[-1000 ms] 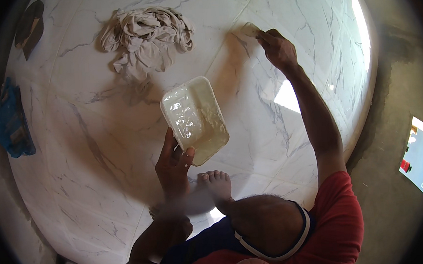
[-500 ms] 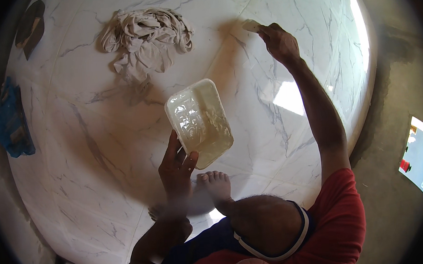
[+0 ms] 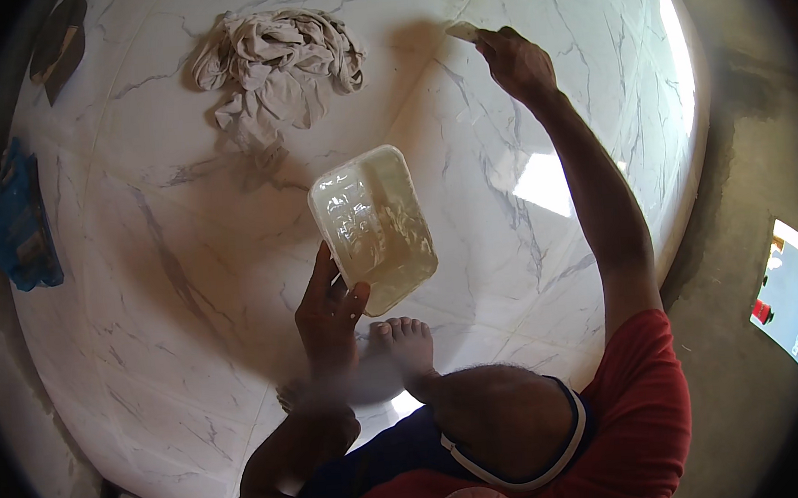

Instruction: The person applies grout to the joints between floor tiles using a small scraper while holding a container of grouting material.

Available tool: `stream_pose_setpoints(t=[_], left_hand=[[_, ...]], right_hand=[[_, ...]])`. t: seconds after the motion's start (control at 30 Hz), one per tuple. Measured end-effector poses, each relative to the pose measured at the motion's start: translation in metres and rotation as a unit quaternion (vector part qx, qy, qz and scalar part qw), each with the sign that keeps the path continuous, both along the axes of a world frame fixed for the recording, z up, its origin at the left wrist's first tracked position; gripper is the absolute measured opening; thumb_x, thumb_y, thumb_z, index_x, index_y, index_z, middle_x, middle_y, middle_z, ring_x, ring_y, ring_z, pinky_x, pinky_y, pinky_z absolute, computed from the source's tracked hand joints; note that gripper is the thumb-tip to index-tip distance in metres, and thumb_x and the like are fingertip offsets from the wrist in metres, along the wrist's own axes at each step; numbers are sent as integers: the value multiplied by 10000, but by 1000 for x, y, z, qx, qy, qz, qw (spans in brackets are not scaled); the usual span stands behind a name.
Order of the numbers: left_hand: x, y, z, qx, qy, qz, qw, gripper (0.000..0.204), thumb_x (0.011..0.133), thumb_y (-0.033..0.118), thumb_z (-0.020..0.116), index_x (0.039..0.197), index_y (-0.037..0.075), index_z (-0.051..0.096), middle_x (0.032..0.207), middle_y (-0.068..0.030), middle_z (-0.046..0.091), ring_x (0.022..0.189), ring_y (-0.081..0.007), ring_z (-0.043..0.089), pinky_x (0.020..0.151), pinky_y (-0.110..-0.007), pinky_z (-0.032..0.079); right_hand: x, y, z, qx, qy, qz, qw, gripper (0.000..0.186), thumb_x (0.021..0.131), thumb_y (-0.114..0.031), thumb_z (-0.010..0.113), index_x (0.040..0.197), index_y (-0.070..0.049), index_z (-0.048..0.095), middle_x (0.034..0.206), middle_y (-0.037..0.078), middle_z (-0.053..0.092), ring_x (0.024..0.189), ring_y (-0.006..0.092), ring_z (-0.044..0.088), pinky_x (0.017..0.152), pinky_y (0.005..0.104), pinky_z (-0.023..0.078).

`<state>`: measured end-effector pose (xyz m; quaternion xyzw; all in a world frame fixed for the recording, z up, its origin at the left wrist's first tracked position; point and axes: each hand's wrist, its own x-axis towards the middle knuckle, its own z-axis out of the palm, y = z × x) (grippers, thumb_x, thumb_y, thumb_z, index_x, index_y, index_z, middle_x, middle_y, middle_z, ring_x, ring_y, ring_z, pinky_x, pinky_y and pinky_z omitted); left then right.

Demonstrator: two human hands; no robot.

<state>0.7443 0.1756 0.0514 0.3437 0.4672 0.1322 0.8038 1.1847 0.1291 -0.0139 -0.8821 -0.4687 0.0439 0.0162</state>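
Note:
My left hand (image 3: 327,314) grips the near left rim of a whitish rectangular plastic tub (image 3: 397,249), thumb over the edge. The tub is tilted, and a wet, cream-coloured coating shines on its inside. Far out on the right, my right hand (image 3: 521,69) is closed on a small, pale, flat scraper (image 3: 462,31). Its blade points left, beside a thin joint line between marble-patterned tiles (image 3: 475,271); I cannot tell whether it touches them. A crumpled beige cloth (image 3: 284,58) lies on the tiles to the left of the scraper.
My bare foot (image 3: 410,345) rests on the tiles below the tub. A blue plastic bag (image 3: 23,224) lies at the left edge, with a dark rounded object (image 3: 59,51) farther up. Bare grey concrete (image 3: 720,338) borders the tiles on the right, with a light-blue printed sheet (image 3: 785,301) there.
My right hand and the scraper have shifted slightly left and farther away, along the tile joint. The tub in my left hand has stayed almost in place.

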Motion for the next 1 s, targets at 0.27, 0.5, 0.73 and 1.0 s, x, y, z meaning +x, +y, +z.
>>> stream_pose_setpoints(t=[0.27, 0.5, 0.73, 1.0], left_hand=[[-21, 9, 0, 25, -10, -30, 999, 773, 923, 18, 748, 1584, -32, 351, 1469, -183, 568, 1315, -240, 574, 1069, -345, 498], [-59, 29, 4, 30, -6, -55, 998, 771, 927, 71, 760, 1582, -19, 365, 1470, -175, 569, 1316, -245, 578, 1088, -374, 490], [-101, 52, 23, 28, -21, -150, 988, 791, 921, 92, 776, 1587, -6, 363, 1459, -159, 576, 1342, -240, 555, 1096, -383, 486], [-219, 76, 82, 55, 105, -101, 988, 851, 871, 197, 832, 1575, 2, 396, 1413, -128, 599, 1319, -234, 569, 1055, -356, 509]], right_hand=[[-34, 12, -9, -79, -18, -25, 996, 291, 1048, -305, 509, 1194, -159, 714, 1032, 175, 699, 885, 374, 726, 779, 494, 592], [-52, -7, 16, -77, 10, -13, 997, 305, 1037, -332, 531, 1167, -146, 736, 1054, 156, 699, 910, 355, 725, 797, 482, 593], [-41, 23, -6, -81, -37, -33, 995, 287, 1039, -324, 509, 1093, -154, 734, 1004, 164, 693, 922, 368, 719, 829, 498, 576], [-159, -67, 84, -133, 110, 24, 985, 242, 1004, -272, 596, 1045, -86, 746, 929, 186, 708, 863, 387, 709, 781, 510, 565]])
